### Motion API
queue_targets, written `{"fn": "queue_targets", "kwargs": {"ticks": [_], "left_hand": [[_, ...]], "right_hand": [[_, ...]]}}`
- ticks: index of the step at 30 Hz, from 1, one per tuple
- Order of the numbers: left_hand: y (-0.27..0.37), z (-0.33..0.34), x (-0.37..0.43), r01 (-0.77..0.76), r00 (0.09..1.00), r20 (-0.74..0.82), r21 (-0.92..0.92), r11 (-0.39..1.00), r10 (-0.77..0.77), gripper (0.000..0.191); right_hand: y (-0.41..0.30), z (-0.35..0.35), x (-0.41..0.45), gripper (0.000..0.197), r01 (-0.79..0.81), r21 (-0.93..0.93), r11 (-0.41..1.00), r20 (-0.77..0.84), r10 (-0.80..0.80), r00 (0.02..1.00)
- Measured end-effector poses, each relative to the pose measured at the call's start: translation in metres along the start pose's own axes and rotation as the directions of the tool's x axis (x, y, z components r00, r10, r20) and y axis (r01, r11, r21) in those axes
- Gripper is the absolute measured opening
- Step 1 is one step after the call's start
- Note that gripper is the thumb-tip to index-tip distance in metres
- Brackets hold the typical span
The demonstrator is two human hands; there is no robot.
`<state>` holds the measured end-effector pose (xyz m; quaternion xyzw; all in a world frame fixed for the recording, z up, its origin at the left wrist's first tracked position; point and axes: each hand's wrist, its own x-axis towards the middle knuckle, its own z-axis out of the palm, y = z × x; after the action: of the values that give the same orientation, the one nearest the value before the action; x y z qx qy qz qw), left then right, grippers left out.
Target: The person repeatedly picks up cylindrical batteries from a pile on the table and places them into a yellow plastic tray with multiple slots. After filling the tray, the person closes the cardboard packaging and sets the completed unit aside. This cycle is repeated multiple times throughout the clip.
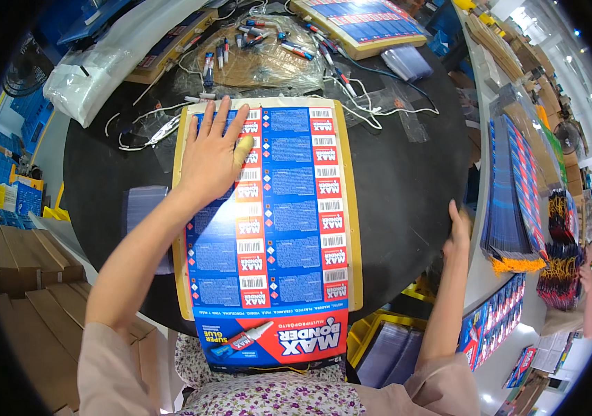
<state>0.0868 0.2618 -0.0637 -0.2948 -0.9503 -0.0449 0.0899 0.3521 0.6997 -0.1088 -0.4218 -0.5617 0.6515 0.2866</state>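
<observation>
A printed Max Bonder super glue display card (290, 208) lies on a yellow-edged board (353, 223) on the black round table. My left hand (215, 151) rests flat on the card's far left part, fingers spread, with a yellow covering on the thumb. At the table's right edge is my right hand (457, 229), its fingers partly hidden and blurred; whether it grips the edge is unclear. The card's near end, with a large glue tube picture, hangs over the board towards my lap.
Small glue tubes (296, 50) lie on a plastic-wrapped cardboard piece beyond the board. Clear plastic blisters (148, 208) sit at left, others in a yellow crate (368, 338). White cords (374, 112) cross the table. Stacked cards (514, 192) stand on the right-hand bench, near another person's hands.
</observation>
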Motion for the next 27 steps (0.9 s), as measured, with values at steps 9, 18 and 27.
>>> {"fn": "queue_targets", "kwargs": {"ticks": [9, 18, 27], "left_hand": [[0.009, 0.004, 0.01, 0.061, 0.997, 0.045, 0.041, 0.997, -0.063, 0.065], [-0.097, -0.035, 0.029, -0.223, 0.94, 0.319, 0.307, 0.925, 0.12, 0.06], [-0.038, -0.055, 0.037, -0.063, 0.937, -0.341, 0.053, 0.997, 0.077, 0.06]], "right_hand": [[0.029, 0.015, -0.044, 0.055, -0.375, 0.502, 0.78, 0.161, 0.342, 0.926], [0.086, 0.018, -0.269, 0.049, -0.617, 0.109, 0.78, 0.568, 0.46, 0.682], [0.034, -0.004, -0.073, 0.058, -0.391, 0.584, 0.711, 0.212, 0.332, 0.919]]}}
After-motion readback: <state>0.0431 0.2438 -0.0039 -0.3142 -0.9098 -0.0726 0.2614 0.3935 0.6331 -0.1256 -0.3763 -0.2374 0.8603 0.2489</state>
